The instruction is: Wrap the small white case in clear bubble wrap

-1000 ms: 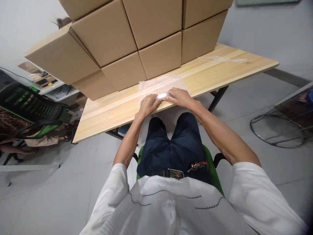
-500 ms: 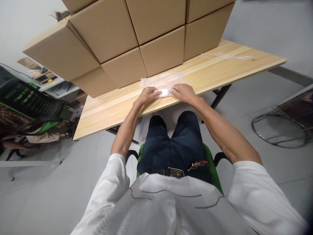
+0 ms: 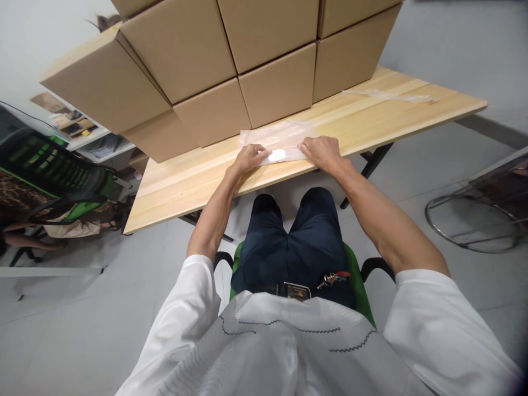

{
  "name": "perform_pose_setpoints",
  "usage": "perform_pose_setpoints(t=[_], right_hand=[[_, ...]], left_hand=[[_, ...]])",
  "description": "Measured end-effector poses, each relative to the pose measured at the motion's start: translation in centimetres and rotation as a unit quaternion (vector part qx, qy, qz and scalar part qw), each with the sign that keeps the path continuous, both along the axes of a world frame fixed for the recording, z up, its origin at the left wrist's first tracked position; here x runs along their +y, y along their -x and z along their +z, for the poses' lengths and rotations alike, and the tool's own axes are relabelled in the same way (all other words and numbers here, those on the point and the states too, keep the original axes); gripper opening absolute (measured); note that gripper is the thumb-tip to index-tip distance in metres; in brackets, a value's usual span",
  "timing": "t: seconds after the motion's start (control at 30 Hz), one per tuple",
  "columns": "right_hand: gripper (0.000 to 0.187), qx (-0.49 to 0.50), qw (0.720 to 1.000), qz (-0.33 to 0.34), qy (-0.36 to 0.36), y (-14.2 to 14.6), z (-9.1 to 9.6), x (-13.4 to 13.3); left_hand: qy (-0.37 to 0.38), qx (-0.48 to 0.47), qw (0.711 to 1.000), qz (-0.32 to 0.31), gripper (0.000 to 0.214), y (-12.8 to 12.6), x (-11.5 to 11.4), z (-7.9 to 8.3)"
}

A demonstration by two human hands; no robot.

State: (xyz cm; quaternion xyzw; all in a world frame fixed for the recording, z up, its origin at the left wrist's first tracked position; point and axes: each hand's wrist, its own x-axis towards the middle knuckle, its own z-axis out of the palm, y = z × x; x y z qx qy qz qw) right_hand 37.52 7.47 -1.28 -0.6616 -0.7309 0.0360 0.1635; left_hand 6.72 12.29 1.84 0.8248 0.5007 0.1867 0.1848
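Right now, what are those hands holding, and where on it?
A clear plastic bag flat on the table: left hand at its left edge, right hand at its right.

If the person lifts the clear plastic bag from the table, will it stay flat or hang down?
The plastic bag looks thin and wrinkled, so it would probably droop. It seems light and may slide on the smooth table.

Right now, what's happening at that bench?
A seated person has both hands on a clear plastic bag lying flat at the near edge of a wooden table. The left hand pins the bag's left end, the right hand its right end, with a small white item inside the bag between them. Stacked cardboard boxes stand just behind. Another strip of clear plastic lies further right.
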Motion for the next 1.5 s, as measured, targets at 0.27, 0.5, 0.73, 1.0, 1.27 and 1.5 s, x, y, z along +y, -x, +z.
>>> perform_pose_setpoints(t=[0.27, 0.5, 0.73, 1.0, 1.27, 1.5], right_hand=[[0.058, -0.014, 0.999, -0.034, 0.006, -1.6, -0.2, -0.2], [0.066, 0.033, 0.996, -0.003, -0.082, -2.4, -0.2, -2.2], [0.063, 0.112, 0.958, 0.229, -0.130, 4.1, -0.9, -2.8], [0.065, 0.085, 0.959, 0.245, -0.115, 7.5, -3.3, -2.3], [0.060, 0.047, 0.966, 0.224, -0.118, 7.9, -3.1, -2.5], [0.067, 0.049, 0.965, 0.233, -0.110, 7.9, -3.0, -2.5]], left_hand=[[0.009, 0.009, 1.000, 0.013, 0.053, 0.4, -0.4, 0.0], [0.013, 0.030, 0.999, 0.018, 0.054, 0.3, -0.7, -0.3], [0.002, 0.048, 0.998, 0.026, 0.055, 0.0, -0.8, -0.4], [-0.005, 0.044, 0.999, 0.010, 0.052, -0.1, -1.0, -0.4], [0.014, 0.019, 0.999, 0.021, 0.045, 2.5, -0.8, 0.2], [0.031, 0.010, 0.993, 0.111, 0.050, 7.3, -1.3, 0.8]])
